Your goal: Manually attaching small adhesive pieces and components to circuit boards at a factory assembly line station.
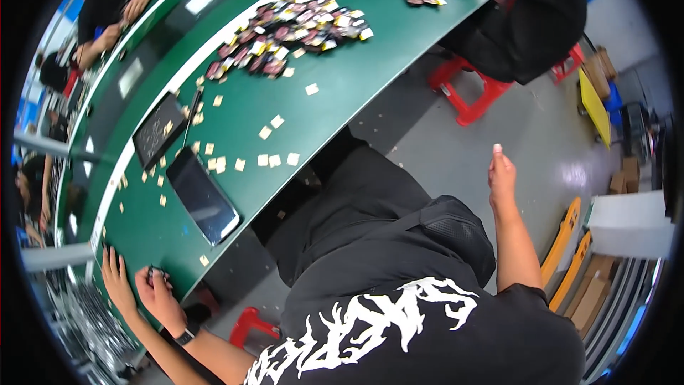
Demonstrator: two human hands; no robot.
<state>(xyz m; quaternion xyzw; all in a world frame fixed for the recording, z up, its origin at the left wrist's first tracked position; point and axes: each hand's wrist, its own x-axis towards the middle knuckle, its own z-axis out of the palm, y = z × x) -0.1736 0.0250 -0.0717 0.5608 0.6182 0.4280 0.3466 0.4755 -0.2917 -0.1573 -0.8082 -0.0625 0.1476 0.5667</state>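
Note:
My left hand [158, 298], with a dark band on its wrist, is closed over the green table's near left end. A small black object [156, 271] shows between its fingers; its kind is too small to tell. Beside it another person's hand [117, 278] lies with fingers stretched on the table edge. My right hand [502, 178] is raised off to the right, away from the table. One digit points up while the others look curled, and no object shows in it. A black phone or tablet [203, 196] lies nearest my left hand, with small cream squares [263, 160] scattered beyond.
A black tray [159, 133] and a dark pen-like stick [193, 115] lie on the green table [285, 110]. Farther along are heaps of small labelled packets [292, 28]. Co-workers sit around. A red stool [470, 89] and yellow pallet-truck forks [561, 242] stand to the right.

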